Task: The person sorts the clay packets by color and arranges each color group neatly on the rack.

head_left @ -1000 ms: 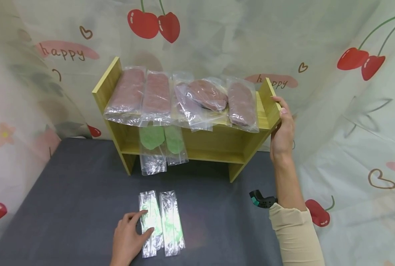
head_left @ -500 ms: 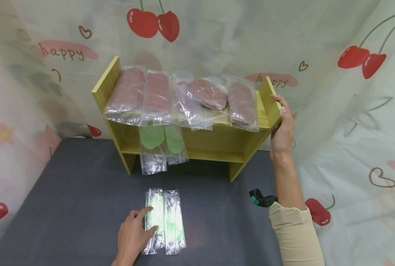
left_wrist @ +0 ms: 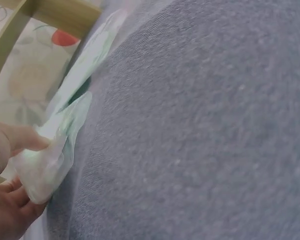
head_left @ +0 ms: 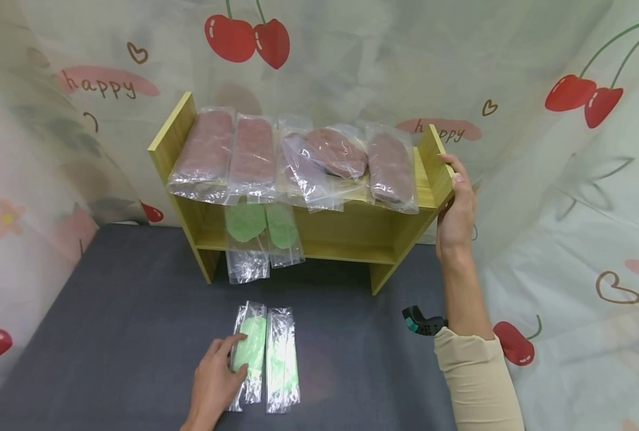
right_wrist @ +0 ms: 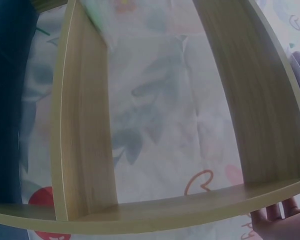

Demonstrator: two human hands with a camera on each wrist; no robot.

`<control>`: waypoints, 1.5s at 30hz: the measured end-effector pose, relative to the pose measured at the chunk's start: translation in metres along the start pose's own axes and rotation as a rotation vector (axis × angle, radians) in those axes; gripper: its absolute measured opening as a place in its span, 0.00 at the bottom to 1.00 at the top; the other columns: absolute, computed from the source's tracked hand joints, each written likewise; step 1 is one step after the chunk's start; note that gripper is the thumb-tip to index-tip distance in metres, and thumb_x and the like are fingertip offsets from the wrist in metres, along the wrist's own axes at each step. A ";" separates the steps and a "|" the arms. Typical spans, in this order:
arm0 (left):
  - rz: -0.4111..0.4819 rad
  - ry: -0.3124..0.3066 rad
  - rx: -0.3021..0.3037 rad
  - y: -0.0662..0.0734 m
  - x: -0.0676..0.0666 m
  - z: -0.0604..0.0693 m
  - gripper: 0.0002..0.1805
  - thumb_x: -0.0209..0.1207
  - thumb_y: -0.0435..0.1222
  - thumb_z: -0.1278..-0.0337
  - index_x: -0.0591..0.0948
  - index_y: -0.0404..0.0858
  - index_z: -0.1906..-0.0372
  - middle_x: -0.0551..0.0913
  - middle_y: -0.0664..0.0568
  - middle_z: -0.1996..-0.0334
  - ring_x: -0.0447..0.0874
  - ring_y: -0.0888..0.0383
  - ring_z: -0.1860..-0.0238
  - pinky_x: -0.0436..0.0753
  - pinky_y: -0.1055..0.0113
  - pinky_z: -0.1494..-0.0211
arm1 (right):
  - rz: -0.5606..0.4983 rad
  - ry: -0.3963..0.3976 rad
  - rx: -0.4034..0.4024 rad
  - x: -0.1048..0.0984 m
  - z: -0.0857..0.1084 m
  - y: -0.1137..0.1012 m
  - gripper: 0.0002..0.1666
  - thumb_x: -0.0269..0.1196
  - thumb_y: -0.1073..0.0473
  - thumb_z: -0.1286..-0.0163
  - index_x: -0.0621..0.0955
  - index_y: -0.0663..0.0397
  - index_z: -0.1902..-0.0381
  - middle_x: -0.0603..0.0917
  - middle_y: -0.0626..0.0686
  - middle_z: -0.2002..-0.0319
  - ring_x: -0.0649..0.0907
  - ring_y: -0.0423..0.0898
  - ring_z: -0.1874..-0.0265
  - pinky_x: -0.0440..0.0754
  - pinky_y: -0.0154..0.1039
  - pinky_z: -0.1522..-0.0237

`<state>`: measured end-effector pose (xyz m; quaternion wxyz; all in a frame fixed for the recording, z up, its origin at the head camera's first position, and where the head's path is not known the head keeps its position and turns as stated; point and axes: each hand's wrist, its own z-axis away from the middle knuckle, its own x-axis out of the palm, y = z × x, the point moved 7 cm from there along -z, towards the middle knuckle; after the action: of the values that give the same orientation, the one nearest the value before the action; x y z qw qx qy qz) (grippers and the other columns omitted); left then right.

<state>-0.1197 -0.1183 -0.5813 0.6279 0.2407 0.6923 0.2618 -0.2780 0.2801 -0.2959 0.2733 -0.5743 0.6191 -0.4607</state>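
My left hand (head_left: 214, 380) pinches the left edge of a clear plastic bag with green contents (head_left: 253, 341) on the dark table. In the left wrist view the thumb lies over that bag (left_wrist: 47, 167) and the fingers are beneath it. A second clear bag with green contents (head_left: 283, 359) lies close along its right side. My right hand (head_left: 456, 209) grips the upper right side panel of a two-tier wooden shelf (head_left: 346, 251). Fingertips of the right hand (right_wrist: 282, 222) show at the panel's outer side in the right wrist view.
Several clear bags with pinkish-brown contents (head_left: 252, 149) lie along the top tier. Two bags with green contents (head_left: 246, 222) rest on the lower tier and hang over its front edge. A cherry-print curtain (head_left: 352, 72) surrounds the dark table (head_left: 109, 335).
My left hand and its bag have moved slightly to the right, and the bag has tilted so more of its green contents shows. My right hand stays on the shelf panel.
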 end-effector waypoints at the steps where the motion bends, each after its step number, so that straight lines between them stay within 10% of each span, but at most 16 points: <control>1: 0.017 0.002 0.005 0.000 0.000 0.000 0.33 0.75 0.28 0.65 0.83 0.45 0.44 0.79 0.48 0.62 0.70 0.60 0.75 0.70 0.63 0.75 | 0.000 0.000 0.001 0.000 0.000 0.000 0.25 0.39 0.55 0.23 0.78 0.50 0.39 0.73 0.57 0.48 0.73 0.47 0.58 0.71 0.36 0.59; 9: 0.104 0.007 -0.020 -0.003 -0.009 -0.001 0.33 0.75 0.29 0.62 0.82 0.48 0.43 0.81 0.45 0.78 0.73 0.54 0.83 0.74 0.58 0.75 | 0.002 -0.003 0.008 0.001 0.000 0.001 0.25 0.39 0.54 0.22 0.78 0.50 0.39 0.73 0.57 0.48 0.73 0.46 0.59 0.71 0.37 0.59; 16: 0.168 0.077 0.044 0.003 -0.020 -0.001 0.34 0.77 0.28 0.64 0.82 0.49 0.45 0.85 0.45 0.49 0.83 0.42 0.49 0.78 0.45 0.49 | -0.004 0.001 0.009 0.001 0.001 0.001 0.26 0.39 0.55 0.23 0.78 0.50 0.39 0.73 0.57 0.48 0.73 0.47 0.58 0.71 0.36 0.58; 23: 0.250 0.018 0.060 0.013 -0.023 0.002 0.37 0.79 0.31 0.64 0.81 0.54 0.43 0.76 0.60 0.66 0.61 0.64 0.81 0.67 0.68 0.76 | -0.011 0.003 0.016 0.002 0.000 0.001 0.25 0.39 0.54 0.23 0.78 0.50 0.39 0.73 0.57 0.48 0.73 0.47 0.59 0.71 0.36 0.60; 29: 0.349 -0.089 0.037 0.022 -0.016 0.005 0.35 0.79 0.38 0.59 0.79 0.59 0.41 0.74 0.60 0.65 0.54 0.67 0.84 0.64 0.70 0.80 | -0.028 0.012 0.013 0.001 0.000 0.001 0.25 0.40 0.55 0.24 0.78 0.50 0.40 0.73 0.57 0.47 0.73 0.46 0.58 0.71 0.36 0.59; 34: 0.447 -0.132 -0.024 0.027 -0.016 0.009 0.34 0.77 0.46 0.58 0.78 0.61 0.41 0.60 0.62 0.86 0.49 0.69 0.89 0.61 0.71 0.84 | -0.024 0.014 0.014 0.000 0.001 0.001 0.25 0.40 0.55 0.24 0.78 0.50 0.40 0.73 0.57 0.46 0.73 0.47 0.58 0.71 0.36 0.59; 45: 0.586 -0.255 0.108 0.076 -0.025 0.011 0.30 0.68 0.34 0.42 0.75 0.57 0.36 0.78 0.57 0.51 0.53 0.70 0.86 0.65 0.71 0.83 | -0.031 0.008 0.015 0.001 0.000 0.001 0.25 0.40 0.54 0.23 0.78 0.50 0.39 0.73 0.57 0.47 0.74 0.47 0.57 0.71 0.36 0.59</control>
<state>-0.1061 -0.0777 -0.5130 0.5937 0.4935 0.5222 0.3623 -0.2785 0.2793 -0.2972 0.2679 -0.5799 0.6076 -0.4719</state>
